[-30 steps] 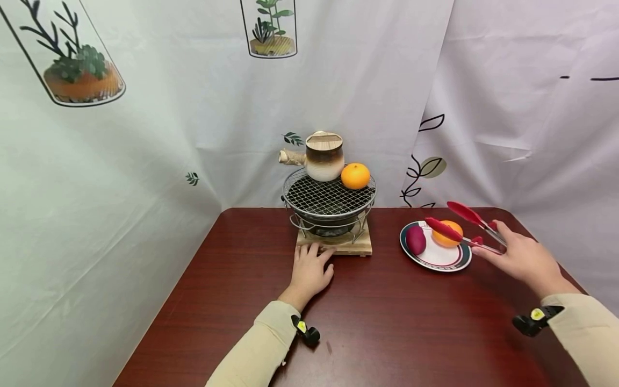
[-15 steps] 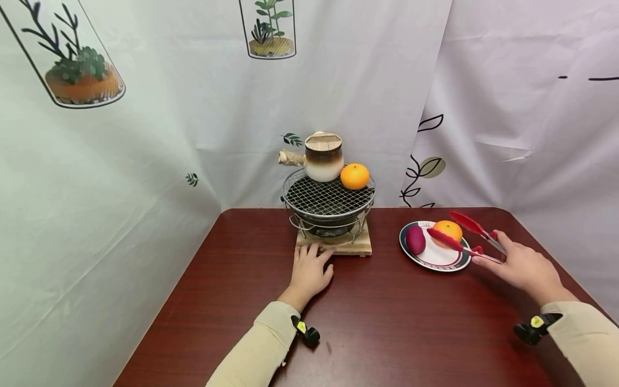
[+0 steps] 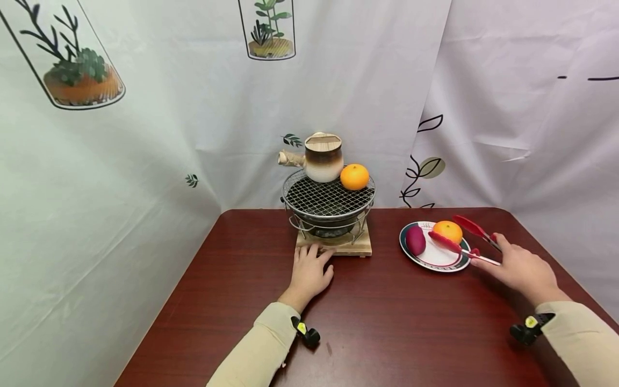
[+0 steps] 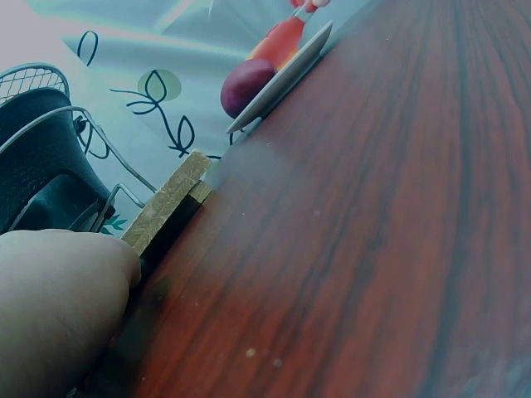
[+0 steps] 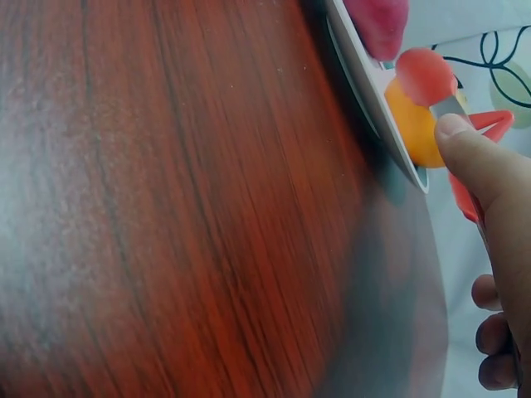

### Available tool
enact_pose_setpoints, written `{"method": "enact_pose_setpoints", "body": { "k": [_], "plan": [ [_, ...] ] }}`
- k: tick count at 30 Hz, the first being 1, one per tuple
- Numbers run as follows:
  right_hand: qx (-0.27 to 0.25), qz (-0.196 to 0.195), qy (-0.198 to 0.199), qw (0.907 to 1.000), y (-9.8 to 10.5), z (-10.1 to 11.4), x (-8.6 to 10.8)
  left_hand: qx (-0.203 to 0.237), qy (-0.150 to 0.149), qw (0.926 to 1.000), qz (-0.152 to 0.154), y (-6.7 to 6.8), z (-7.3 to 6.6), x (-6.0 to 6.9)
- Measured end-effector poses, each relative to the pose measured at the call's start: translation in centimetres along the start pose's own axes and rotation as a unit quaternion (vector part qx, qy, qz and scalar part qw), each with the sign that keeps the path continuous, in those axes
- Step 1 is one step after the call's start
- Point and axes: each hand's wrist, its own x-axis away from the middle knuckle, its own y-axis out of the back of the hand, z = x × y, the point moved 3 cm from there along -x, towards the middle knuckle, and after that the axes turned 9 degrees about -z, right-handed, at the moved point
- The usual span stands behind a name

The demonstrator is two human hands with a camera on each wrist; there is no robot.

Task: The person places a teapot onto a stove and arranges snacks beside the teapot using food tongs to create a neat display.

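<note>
In the head view my right hand [image 3: 524, 271] grips red-tipped tongs [image 3: 447, 242], whose two arms are spread. One tip is in front of an orange [image 3: 447, 232] and the other is at its far right side; contact is unclear. The orange sits on a white plate [image 3: 437, 260] with a dark green rim, and a purple sweet potato [image 3: 415, 240] lies to its left. My left hand [image 3: 309, 273] rests its fingers at the front edge of a wooden board [image 3: 360, 247]. On that board stands a small round grill [image 3: 329, 201] with a wire mesh top.
A lidded pot [image 3: 324, 161] with a side handle stands at the back of the mesh, beside a second orange [image 3: 354, 177]. The dark red table [image 3: 387, 322] stretches in front. White printed cloth [image 3: 232, 118] hangs closely behind the grill.
My right hand has lowered the tongs slightly, shifting their tips to the right and down around the orange on the plate. My left hand stays in place at the board.
</note>
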Motion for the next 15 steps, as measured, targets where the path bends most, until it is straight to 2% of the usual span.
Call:
{"method": "enact_pose_setpoints", "body": {
  "k": [15],
  "plan": [
    [0.024, 0.005, 0.007, 0.9997, -0.45, 0.41, -0.01, -0.002, 0.005, 1.0, 0.009, -0.08, 0.05, 0.01]
  ]
}}
